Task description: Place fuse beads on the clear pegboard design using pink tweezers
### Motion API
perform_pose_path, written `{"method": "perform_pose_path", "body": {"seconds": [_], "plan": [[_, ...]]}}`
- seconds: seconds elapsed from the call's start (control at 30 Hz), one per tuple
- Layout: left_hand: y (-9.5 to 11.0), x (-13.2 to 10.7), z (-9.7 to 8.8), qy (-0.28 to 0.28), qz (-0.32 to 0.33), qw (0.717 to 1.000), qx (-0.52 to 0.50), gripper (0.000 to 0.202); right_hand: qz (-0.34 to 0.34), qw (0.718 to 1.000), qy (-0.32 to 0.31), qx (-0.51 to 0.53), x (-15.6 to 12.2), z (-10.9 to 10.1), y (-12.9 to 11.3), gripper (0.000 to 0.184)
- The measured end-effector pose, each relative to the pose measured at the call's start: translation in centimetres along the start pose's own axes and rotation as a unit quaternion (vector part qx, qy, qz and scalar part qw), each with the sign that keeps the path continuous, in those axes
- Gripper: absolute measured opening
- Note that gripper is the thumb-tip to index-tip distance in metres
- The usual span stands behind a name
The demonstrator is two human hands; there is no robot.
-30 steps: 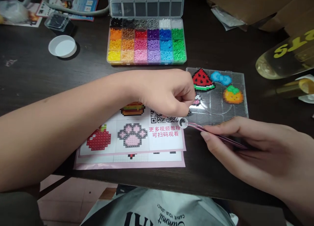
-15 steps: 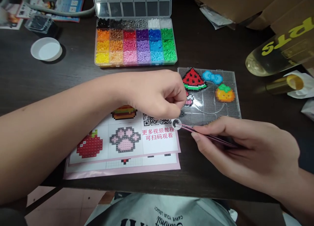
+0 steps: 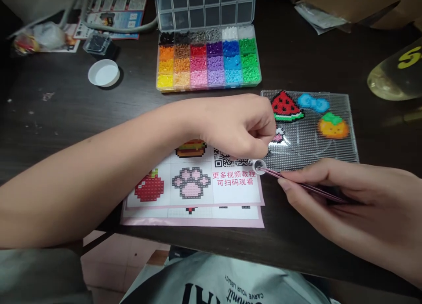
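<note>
My right hand (image 3: 349, 198) pinches a pair of pink tweezers (image 3: 306, 186) between thumb and fingers. Their tips reach into a small clear round cup (image 3: 260, 166) with a few dark beads inside. Just above the cup, my left hand (image 3: 242, 126) is curled closed over the left edge of the clear pegboard (image 3: 329, 151); what its fingers hold, if anything, is hidden. On the board lie a watermelon slice (image 3: 286, 106), a blue bow (image 3: 313, 103) and an orange fruit (image 3: 332, 126) made of beads. A pink, white and black bead piece (image 3: 279, 136) is partly covered by my left hand.
Behind my hands stands an open bead box (image 3: 208, 88) with many colours. Pattern sheets (image 3: 237, 197) lie under my left forearm. A white round lid (image 3: 103, 73) and a small dark-filled box (image 3: 98, 43) sit at the back left. A yellowish bottle (image 3: 392, 77) lies at right.
The camera has turned left, so everything appears further right. Both hands keep about the same pose over the board and cup, the tweezers still at the cup.
</note>
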State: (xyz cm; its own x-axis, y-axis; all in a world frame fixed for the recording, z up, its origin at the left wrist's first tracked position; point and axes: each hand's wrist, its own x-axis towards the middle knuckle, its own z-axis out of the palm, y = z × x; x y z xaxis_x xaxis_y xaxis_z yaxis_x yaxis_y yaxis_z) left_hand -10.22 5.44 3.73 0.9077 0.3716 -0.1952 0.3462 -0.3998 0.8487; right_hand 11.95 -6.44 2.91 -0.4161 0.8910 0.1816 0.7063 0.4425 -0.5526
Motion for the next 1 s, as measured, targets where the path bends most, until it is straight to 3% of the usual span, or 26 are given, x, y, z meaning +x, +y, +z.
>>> {"method": "perform_pose_path", "body": {"seconds": [0.73, 1.0], "plan": [[-0.45, 0.05, 0.15, 0.010, 0.018, 1.000, 0.000, 0.025, 0.029, 0.998, 0.028, 0.038, -0.87, 0.44, 0.70, 0.009], [0.10, 0.07, 0.02, -0.004, -0.009, 1.000, 0.005, 0.026, -0.002, 1.000, -0.004, 0.018, 0.01, -0.25, -0.12, 0.013]]}}
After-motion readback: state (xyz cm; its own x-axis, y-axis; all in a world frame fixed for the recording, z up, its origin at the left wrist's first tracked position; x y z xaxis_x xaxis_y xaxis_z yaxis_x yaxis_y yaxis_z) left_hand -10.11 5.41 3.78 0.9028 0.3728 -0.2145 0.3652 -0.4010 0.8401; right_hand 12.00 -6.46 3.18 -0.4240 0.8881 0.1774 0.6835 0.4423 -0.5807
